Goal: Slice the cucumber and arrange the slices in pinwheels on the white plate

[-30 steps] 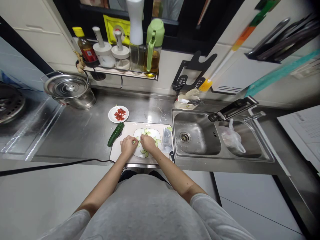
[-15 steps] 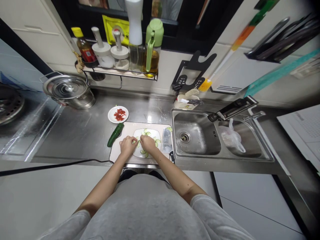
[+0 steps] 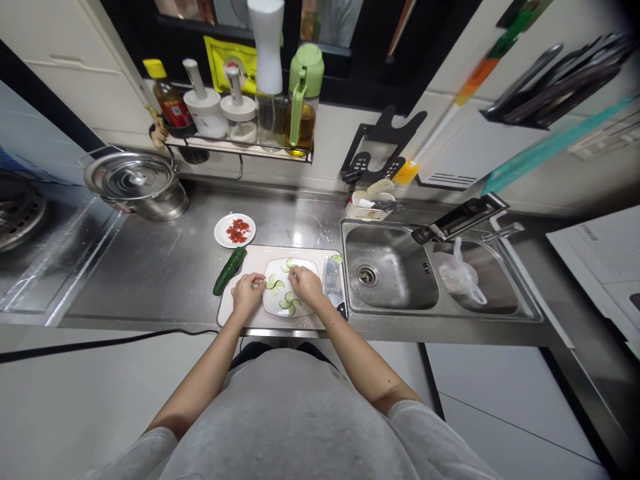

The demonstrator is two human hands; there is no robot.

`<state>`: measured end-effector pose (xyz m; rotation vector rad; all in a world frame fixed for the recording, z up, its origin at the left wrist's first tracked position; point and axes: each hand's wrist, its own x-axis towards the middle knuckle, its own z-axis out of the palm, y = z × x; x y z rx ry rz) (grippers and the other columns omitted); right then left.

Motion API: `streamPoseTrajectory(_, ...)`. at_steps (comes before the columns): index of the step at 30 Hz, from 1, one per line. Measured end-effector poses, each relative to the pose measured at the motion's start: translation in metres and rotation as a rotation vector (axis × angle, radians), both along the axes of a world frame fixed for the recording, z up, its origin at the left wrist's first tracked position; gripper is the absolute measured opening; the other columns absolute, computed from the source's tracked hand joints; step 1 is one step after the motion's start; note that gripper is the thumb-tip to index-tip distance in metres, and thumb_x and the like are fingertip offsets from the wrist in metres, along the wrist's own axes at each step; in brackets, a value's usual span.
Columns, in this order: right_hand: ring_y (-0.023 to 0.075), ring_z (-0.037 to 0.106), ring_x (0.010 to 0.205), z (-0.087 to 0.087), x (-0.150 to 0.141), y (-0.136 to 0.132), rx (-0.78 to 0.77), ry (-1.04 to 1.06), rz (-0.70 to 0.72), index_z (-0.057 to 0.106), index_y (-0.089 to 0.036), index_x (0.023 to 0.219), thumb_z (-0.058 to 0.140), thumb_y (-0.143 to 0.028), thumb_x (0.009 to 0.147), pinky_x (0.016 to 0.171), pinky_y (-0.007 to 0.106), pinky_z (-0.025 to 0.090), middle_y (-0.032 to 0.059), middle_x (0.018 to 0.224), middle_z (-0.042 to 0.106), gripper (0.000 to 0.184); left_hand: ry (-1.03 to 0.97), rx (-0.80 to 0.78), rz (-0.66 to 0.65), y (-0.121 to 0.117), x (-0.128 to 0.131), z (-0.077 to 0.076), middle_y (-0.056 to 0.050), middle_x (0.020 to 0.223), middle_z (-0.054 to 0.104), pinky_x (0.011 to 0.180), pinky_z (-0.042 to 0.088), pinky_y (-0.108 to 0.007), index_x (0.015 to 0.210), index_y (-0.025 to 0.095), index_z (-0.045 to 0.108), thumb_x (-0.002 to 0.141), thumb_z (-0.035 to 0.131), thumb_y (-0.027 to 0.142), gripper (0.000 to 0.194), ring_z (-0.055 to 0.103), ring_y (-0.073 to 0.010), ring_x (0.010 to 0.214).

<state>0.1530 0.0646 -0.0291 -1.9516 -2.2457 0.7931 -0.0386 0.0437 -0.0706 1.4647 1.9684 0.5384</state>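
Observation:
A white squarish plate (image 3: 271,306) sits on a pale cutting board (image 3: 256,256). Thin cucumber slices (image 3: 289,305) lie on it in curved, pinwheel-like clusters. At the plate's left edge is my left hand (image 3: 247,295), its thumb and fingertips drawn close together; anything between them is too small to name. My right hand (image 3: 307,287) reaches over the plate's right side with fingers pinched near the upper slices, and its fingertips hide what they may hold. A cleaver (image 3: 332,279) rests on the board's right side. The whole cucumber (image 3: 230,271) lies across the board's left edge.
Behind the board stands a small white plate (image 3: 220,233) of chopped red pieces. A double sink (image 3: 395,267) with a faucet (image 3: 455,220) adjoins on the right. A lidded steel pot (image 3: 165,203) is at the back left, and a seasoning rack (image 3: 240,148) hangs above the counter.
My hands have moved apart: the left backed off leftward to the plate's edge, the right shifted slightly right. The slices at the plate's middle are now uncovered.

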Motion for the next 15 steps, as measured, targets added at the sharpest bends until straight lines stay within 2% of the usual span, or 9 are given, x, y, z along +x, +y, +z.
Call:
streamPoseTrajectory(8, 0.0155, 0.057, 0.084, -0.011, -0.029, -0.002, -0.04, -0.006, 0.145, 0.061, -0.019, 0.1, 0.044, -0.026, 0.097, 0.063, 0.024, 0.035, 0.0054, 0.1, 0.064, 0.018, 0.062, 0.013, -0.012, -0.005, 0.003, -0.001, -0.001, 0.096, 0.067, 0.083, 0.039, -0.033, 0.096, 0.027, 0.07, 0.08, 0.058, 0.034, 0.021, 0.061, -0.0188, 0.09)
streamPoseTrajectory(15, 0.0159, 0.056, 0.082, -0.023, -0.036, 0.003, -0.023, -0.06, 0.188, 0.059, -0.02, 0.1, 0.04, -0.025, 0.098, 0.062, 0.025, 0.034, 0.0051, 0.098, 0.064, 0.02, 0.052, -0.037, -0.013, -0.006, 0.003, -0.002, 0.0, 0.095, 0.068, 0.083, 0.038, -0.033, 0.1, 0.027, 0.068, 0.081, 0.058, 0.032, 0.022, 0.061, -0.0175, 0.088)
